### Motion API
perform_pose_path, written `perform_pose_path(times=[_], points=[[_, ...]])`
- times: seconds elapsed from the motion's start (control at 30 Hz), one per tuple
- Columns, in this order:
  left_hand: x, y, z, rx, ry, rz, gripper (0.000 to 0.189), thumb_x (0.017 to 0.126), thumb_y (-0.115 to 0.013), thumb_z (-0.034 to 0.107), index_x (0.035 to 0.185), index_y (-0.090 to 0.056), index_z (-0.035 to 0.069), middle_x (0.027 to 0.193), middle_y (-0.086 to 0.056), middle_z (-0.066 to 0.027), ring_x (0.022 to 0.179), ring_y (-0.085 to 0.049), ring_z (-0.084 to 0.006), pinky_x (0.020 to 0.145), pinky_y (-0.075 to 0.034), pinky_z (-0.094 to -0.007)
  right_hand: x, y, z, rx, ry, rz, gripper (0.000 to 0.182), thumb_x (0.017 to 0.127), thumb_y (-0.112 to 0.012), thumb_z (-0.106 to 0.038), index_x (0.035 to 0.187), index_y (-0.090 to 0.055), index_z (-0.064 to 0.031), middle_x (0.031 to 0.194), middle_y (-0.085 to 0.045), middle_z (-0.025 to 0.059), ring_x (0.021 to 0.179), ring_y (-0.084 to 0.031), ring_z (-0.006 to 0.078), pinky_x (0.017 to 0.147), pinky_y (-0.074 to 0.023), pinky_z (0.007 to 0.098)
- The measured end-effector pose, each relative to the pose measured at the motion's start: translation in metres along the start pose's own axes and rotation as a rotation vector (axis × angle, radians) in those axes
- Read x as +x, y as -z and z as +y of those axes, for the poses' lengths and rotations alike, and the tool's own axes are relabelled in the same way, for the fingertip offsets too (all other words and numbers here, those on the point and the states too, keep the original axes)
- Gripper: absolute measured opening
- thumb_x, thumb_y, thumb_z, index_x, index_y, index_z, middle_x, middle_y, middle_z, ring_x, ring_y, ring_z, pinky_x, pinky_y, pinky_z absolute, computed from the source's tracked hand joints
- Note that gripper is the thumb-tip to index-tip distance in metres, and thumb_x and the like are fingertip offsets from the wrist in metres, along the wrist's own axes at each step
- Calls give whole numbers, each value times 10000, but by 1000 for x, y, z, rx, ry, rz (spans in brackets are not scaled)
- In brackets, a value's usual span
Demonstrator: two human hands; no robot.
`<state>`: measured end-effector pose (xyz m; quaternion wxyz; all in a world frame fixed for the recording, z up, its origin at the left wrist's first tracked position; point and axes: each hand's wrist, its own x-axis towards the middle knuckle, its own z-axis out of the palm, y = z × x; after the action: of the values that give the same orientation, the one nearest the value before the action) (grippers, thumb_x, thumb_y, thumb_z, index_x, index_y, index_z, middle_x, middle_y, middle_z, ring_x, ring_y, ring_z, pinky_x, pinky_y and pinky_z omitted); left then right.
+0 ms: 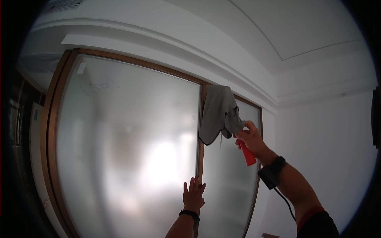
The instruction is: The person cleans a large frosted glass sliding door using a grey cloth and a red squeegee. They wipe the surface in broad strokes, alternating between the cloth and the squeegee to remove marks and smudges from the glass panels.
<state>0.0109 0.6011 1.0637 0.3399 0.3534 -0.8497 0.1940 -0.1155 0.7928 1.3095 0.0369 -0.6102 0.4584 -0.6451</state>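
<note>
My right hand (251, 139) grips the red handle (248, 154) of a tool whose head is hidden under a grey cloth (218, 110). The fingers also pinch one end of that cloth. It drapes over the upper part of the brown door frame's middle upright (201, 154), and a loose thread dangles from its dark edge. Lower down, my left hand (194, 195) rests with fingers spread against this upright and the edge of the large frosted glass panel (128, 142). A second frosted panel (226, 178) stands to the right.
Above the frame runs a white stepped ceiling moulding (166, 44). A white wall (321, 148) is on the right, with a wall plate (270, 235) low down. A black cable (286, 200) hangs from the device strapped to my right wrist. Air vents (64, 5) show at upper left.
</note>
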Motion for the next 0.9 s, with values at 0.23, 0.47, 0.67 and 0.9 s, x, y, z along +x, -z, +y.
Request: perform_pose_path(times=[0.23,0.47,0.67,0.9], points=[[26,-1,-6,-23,-27,56,641,708,-700,244,1313,-490,270,1517,-200,-122,1415,-152,-275,1119,-107,-547,-36,-2,79,138,-25,-15,352,826,-587,-74,1121,-396,-58,896,-590,102,692,-603,149,572,-519,299],[32,0,8,51,20,64,638,706,-721,268,1304,-502,276,1487,-258,-146,1393,-208,-295,1099,-154,-570,-3,-8,88,229,62,-197,366,846,-583,-99,1153,-388,-57,867,-585,76,716,-605,138,616,-520,298],[40,-23,36,154,89,86,673,718,-717,287,1340,-460,299,1507,-221,-168,1400,-199,-310,1093,-142,-583,29,-13,78,473,163,-408,368,854,-578,-112,1164,-390,-48,880,-598,78,715,-601,133,616,-512,293],[41,-33,46,182,109,86,688,714,-713,301,1350,-448,296,1504,-226,-139,1385,-232,-295,1079,-183,-585,54,-45,73,465,169,-555,323,877,-579,-106,1158,-425,-61,935,-631,102,716,-608,136,620,-523,289]])
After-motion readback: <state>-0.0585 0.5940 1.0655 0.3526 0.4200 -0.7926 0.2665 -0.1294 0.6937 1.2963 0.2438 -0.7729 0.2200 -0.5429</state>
